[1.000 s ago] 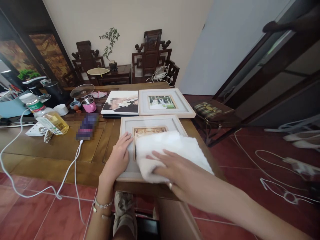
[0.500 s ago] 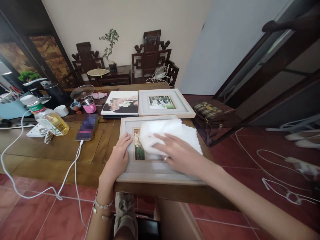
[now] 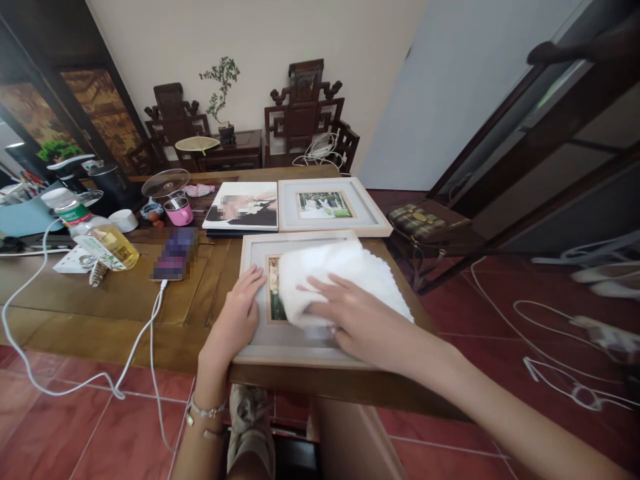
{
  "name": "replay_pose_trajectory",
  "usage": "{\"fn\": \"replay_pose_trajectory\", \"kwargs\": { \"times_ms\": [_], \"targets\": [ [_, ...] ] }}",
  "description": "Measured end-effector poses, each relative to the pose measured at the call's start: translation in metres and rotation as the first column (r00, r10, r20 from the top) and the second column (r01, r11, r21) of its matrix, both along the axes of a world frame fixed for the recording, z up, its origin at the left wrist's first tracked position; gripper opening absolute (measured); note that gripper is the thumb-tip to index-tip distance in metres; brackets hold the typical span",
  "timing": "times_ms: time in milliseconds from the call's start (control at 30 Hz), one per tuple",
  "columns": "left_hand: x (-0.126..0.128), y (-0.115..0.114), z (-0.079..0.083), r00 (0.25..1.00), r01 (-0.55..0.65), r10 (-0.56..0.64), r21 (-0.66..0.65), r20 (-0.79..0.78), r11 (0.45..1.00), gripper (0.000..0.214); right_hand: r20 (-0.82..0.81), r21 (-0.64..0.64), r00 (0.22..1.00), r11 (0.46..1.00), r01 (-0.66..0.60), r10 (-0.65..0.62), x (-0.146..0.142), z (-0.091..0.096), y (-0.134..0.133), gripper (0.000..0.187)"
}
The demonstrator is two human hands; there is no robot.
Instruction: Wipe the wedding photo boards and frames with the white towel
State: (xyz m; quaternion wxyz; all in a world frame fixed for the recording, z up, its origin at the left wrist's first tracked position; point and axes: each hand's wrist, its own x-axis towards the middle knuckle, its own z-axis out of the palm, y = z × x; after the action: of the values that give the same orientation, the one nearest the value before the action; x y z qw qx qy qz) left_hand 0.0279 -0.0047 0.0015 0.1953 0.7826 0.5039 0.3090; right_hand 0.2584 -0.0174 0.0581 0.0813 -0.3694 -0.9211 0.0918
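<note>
A light wooden picture frame (image 3: 300,352) lies flat at the table's near edge, a small photo inside a pale mount. My left hand (image 3: 240,308) holds it by the left rim, fingers bent over the edge onto its face. Under my right hand (image 3: 357,313) is a white cloth (image 3: 325,260), gripped and pressed against the frame's front. The cloth covers most of the photo and the frame's right part; only a strip of the photo (image 3: 276,287) shows at the left.
Behind lie a second framed photo (image 3: 373,200) and a photo panel (image 3: 245,225). Left of them are a phone (image 3: 175,255) on a white cable, a bottle of yellow liquid (image 3: 113,245) and a pink mug (image 3: 180,212). A checked bag (image 3: 420,220) sits off the table's right side.
My right hand and the cloth have shifted slightly down and to the right across the frame. The left hand and the frame stay in place.
</note>
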Motion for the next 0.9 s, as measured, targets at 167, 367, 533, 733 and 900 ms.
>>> {"fn": "replay_pose_trajectory", "kwargs": {
  "times_ms": [167, 367, 533, 733, 900],
  "targets": [
    [0.0, 0.0, 0.001, 1.0, 0.001, -0.001, -0.002, -0.009, 1.0, 0.054, -0.069, -0.143, 0.995, 0.987, -0.075, 0.066, 0.001, 0.024, -0.034, 0.049],
    [0.0, 0.0, 0.001, 1.0, 0.003, -0.003, 0.002, -0.009, 1.0, 0.055, -0.047, -0.131, 0.999, 0.991, -0.015, 0.009, 0.006, 0.01, -0.023, 0.057],
    [0.0, 0.0, 0.0, 1.0, 0.0, 0.0, 0.011, 0.004, 1.0, 0.055, -0.083, 0.115, 0.996, 0.992, 0.048, -0.039, 0.014, -0.021, 0.003, 0.057],
    [-0.001, 0.0, 0.0, 1.0, 0.006, -0.006, 0.007, -0.002, 1.0, 0.056, -0.09, 0.385, 0.994, 0.918, 0.092, -0.061, 0.021, -0.023, 0.023, 0.051],
    [0.0, 0.0, 0.0, 1.0, 0.003, -0.003, 0.008, -0.001, 1.0, 0.056, -0.059, 0.5, 0.976, 0.84, 0.211, -0.21, 0.032, -0.012, 0.031, 0.045]
  ]
}}
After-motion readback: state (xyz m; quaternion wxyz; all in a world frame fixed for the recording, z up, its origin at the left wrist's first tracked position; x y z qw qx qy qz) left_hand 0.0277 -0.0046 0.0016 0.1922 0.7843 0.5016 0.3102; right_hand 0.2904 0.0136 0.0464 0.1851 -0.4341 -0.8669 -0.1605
